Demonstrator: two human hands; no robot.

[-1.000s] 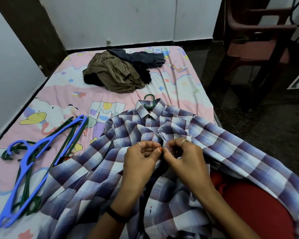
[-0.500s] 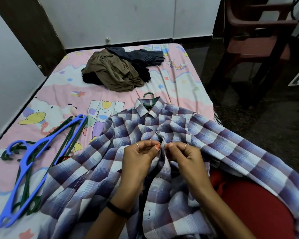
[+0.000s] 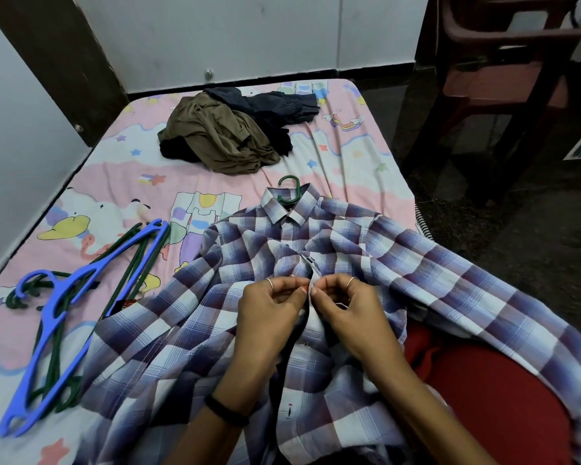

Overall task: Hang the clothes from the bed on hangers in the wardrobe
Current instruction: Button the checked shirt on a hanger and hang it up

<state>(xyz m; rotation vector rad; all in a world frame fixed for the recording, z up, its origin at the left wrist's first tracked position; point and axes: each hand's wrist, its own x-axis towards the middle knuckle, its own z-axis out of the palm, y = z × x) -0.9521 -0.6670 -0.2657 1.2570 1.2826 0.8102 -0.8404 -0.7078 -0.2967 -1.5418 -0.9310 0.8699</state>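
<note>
A blue and white plaid shirt (image 3: 416,283) lies spread on the bed (image 3: 349,156), collar away from me. A green hanger hook (image 3: 289,191) sticks out of the collar. My left hand (image 3: 269,313) and my right hand (image 3: 346,310) meet at the shirt's front placket below the upper buttons. Each pinches one edge of the placket between thumb and fingers. A heap of olive, black and dark grey clothes (image 3: 228,132) sits at the far end of the bed.
A blue hanger (image 3: 71,310) lies on several green hangers (image 3: 138,260) at the bed's left side. A dark red plastic chair (image 3: 503,72) stands on the dark floor to the right. White walls border the bed at the back and left.
Both hands have slid slightly down the placket toward me, still pinching its edges. The shirt front lies a little flatter near the upper buttons.
</note>
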